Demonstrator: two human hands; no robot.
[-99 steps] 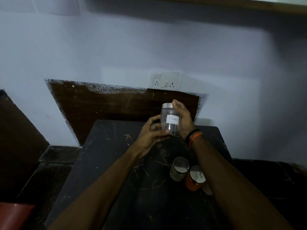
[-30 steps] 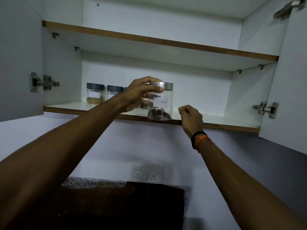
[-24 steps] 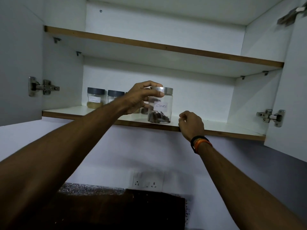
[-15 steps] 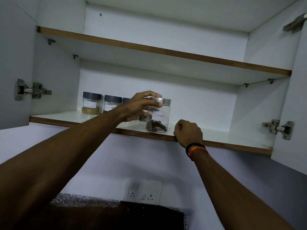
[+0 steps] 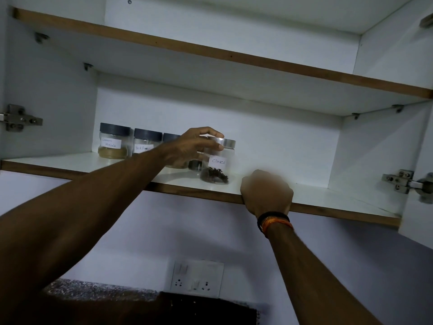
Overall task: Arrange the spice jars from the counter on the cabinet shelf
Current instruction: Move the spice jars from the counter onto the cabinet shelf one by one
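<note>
A clear jar labelled "Cloves" (image 5: 216,168) with a silver lid stands on the lower cabinet shelf (image 5: 328,198). My left hand (image 5: 194,148) grips it around the lid from the left. My right hand (image 5: 266,192) is curled at the shelf's front edge, to the right of the jar, and holds nothing. At the back left of the shelf stand three dark-lidded jars: a "Masala" jar (image 5: 113,141), a second labelled jar (image 5: 146,144), and a third jar (image 5: 171,138) mostly hidden behind my left hand.
An upper shelf (image 5: 234,57) runs above. Door hinges sit on the left wall (image 5: 20,117) and at the right door (image 5: 400,182). A switch and socket plate (image 5: 196,279) is on the wall below. The shelf's right half is bare.
The cloves jar went from the counter up to the shelf, and in the last second it settled lower onto the shelf board. My right hand came to the shelf edge.
</note>
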